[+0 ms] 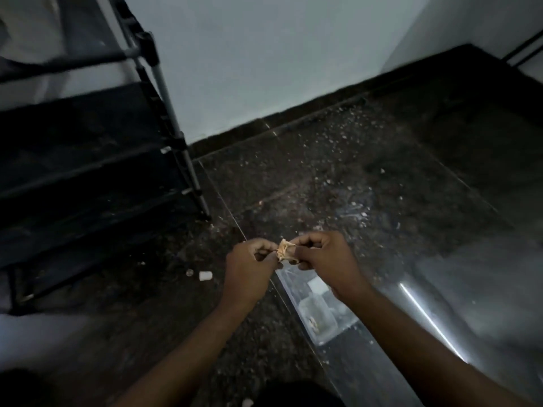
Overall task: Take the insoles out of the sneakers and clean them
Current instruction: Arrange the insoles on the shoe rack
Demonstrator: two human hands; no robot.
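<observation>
Both hands, left hand (249, 264) and right hand (323, 257), pinch one small crumpled tan scrap (286, 251) between curled fingers.

Tan, creased scrap (286, 251); dark brown floor (323, 177) speckled with pale flecks; pale grey wall (264, 54) above black skirting (323, 102); black rack (88, 118) with silver poles (164, 92); white lump (205, 275).

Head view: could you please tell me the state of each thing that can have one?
crumpled tan scrap: pinched between both hands, above the floor.
left hand: fingers curled, pinching the scrap.
right hand: fingers curled, pinching the scrap.
black rack: upright beside the wall.
</observation>
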